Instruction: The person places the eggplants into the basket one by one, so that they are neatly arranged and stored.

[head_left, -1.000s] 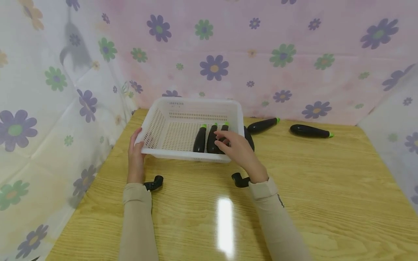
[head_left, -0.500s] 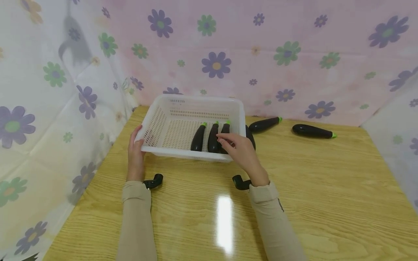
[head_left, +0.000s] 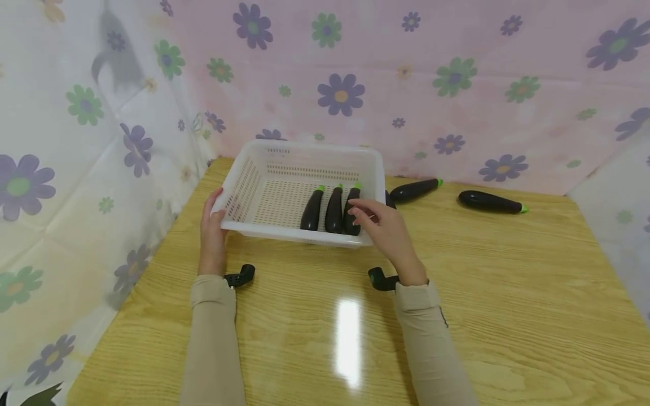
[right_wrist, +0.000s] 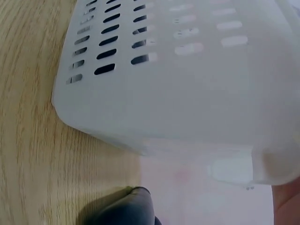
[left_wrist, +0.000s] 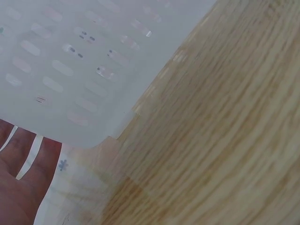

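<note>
A white plastic basket (head_left: 291,232) with slotted walls stands on the table, its near wall facing me. Three dark eggplants with green stems lie side by side in its right part: the left eggplant (head_left: 312,210), the middle eggplant (head_left: 333,211) and the right eggplant (head_left: 350,221). My left hand (head_left: 211,239) grips the basket's near left corner, thumb on the rim. Its fingers show along the rim in the left wrist view. My right hand (head_left: 388,231) is at the near right corner, fingers loosely bent over the right eggplant, with nothing seen between them.
Outside the right wall, one eggplant (head_left: 390,201) is mostly hidden by the basket. Two more lie to its right, a nearer eggplant (head_left: 416,190) and a farther eggplant (head_left: 492,202). A flowered cloth (head_left: 376,73) rises behind the wooden table (head_left: 289,338).
My right hand has drawn back slightly to the right, uncovering more of the right eggplant. The left hand stays on the basket corner. The head view has shifted a little.
</note>
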{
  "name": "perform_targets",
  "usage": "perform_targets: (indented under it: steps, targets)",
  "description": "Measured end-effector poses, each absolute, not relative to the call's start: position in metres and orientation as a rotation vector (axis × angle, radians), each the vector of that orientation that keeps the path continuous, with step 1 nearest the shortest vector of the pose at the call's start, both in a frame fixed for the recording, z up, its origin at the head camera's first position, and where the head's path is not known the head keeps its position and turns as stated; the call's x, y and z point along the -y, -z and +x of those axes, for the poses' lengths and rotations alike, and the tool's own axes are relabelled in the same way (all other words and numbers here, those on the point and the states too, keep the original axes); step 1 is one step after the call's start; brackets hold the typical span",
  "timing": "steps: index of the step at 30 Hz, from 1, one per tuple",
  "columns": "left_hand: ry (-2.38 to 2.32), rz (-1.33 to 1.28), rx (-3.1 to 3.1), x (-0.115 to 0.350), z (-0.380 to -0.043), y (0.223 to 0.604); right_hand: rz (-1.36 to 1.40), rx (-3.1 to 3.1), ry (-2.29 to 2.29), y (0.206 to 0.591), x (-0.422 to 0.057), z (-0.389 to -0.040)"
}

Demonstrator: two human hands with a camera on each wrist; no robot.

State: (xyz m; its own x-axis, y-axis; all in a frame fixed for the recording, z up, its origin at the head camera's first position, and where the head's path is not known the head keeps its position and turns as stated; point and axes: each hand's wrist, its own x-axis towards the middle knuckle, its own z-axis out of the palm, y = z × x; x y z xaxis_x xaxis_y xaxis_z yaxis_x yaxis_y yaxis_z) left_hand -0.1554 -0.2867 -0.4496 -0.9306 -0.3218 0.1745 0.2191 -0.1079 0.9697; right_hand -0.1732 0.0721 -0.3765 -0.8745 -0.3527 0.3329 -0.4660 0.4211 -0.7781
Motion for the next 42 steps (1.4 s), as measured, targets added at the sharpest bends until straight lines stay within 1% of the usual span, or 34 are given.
perform_targets:
  steps: [5, 12, 26, 30, 36, 42]
  targets:
    - [2.084, 0.132, 1.817, 0.289, -0.158, 0.455, 0.723, 2.529, -1.431, 0.376, -0.076, -0.172]
    - [2.106, 0.138, 1.83, 0.279, -0.146, 0.434, 0.689, 2.515, -1.402, 0.373, -0.08, -0.171]
    - [2.131, 0.132, 1.848, 0.267, -0.134, 0.409, 0.55, 2.482, -1.424, 0.371, -0.099, -0.176]
    - [2.131, 0.138, 1.839, 0.268, -0.135, 0.412, 0.502, 2.458, -1.464, 0.374, -0.106, -0.18]
    - [2.1, 0.13, 1.83, 0.278, -0.147, 0.434, 0.417, 2.501, -1.432, 0.381, -0.118, -0.186]
    - [2.129, 0.132, 1.81, 0.276, -0.145, 0.43, 0.37, 2.545, -1.386, 0.386, -0.127, -0.188]
